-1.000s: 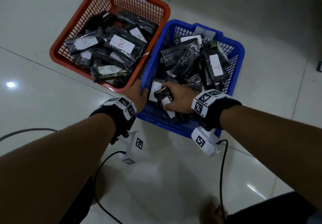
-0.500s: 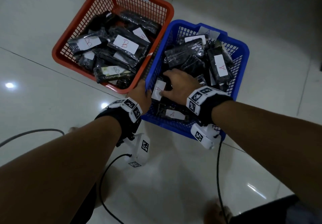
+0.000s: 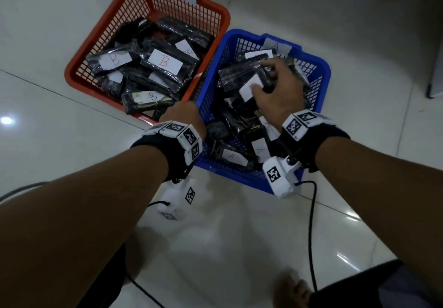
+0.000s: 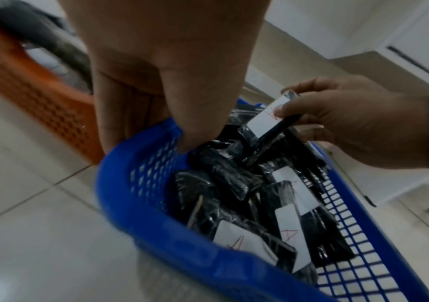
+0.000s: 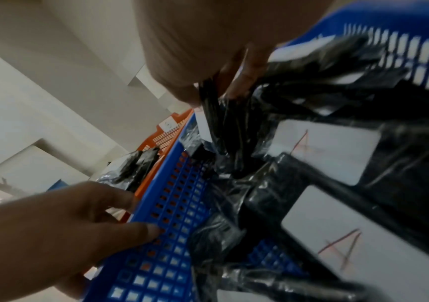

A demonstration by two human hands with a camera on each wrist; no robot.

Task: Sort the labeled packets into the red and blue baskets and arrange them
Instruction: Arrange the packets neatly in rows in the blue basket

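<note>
Right hand: the right hand (image 3: 275,92) pinched an A-labelled packet (image 4: 270,120) above the blue basket (image 3: 321,84), likely to reseat it tidily.
Left hand: the left hand (image 3: 183,116) grasped that basket's rim, apparently steadying it.
Red basket: the red basket (image 3: 79,68), touching alongside, held B packets (image 3: 165,64).
Surface: glossy pale floor tiles (image 3: 60,144); cables trailed.
</note>
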